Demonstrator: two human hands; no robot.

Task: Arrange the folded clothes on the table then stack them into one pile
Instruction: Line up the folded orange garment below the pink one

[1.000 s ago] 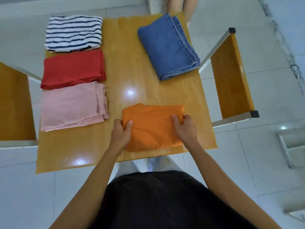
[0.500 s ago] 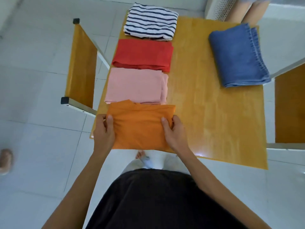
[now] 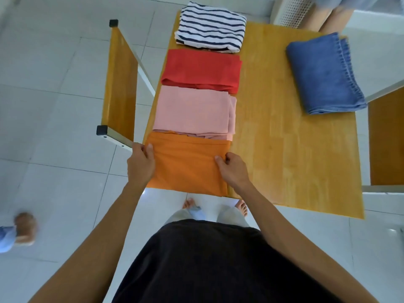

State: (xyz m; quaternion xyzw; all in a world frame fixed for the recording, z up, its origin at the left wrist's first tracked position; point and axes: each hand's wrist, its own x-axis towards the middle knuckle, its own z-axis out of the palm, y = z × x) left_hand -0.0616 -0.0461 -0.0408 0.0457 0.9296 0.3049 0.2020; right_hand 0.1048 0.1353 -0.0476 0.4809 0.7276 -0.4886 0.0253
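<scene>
A folded orange cloth point(image 3: 188, 165) lies at the near left corner of the wooden table point(image 3: 290, 154). My left hand point(image 3: 141, 164) grips its left edge and my right hand point(image 3: 232, 169) grips its right edge. The cloth's far edge touches a folded pink cloth point(image 3: 193, 112). Beyond that lie a folded red cloth point(image 3: 202, 69) and a striped white and navy cloth point(image 3: 211, 27), all in one column along the table's left side. Folded blue jeans point(image 3: 323, 73) rest at the far right.
A wooden chair point(image 3: 120, 86) stands close to the table's left edge, another chair point(image 3: 385, 136) at the right. A person's legs point(image 3: 332, 16) and a white perforated bin point(image 3: 291, 10) are behind the table. Someone's foot point(image 3: 24, 228) is on the tiled floor at left.
Both hands carried the orange cloth from the table's near middle to the near left corner, against the pink cloth. The camera view shifted left with it.
</scene>
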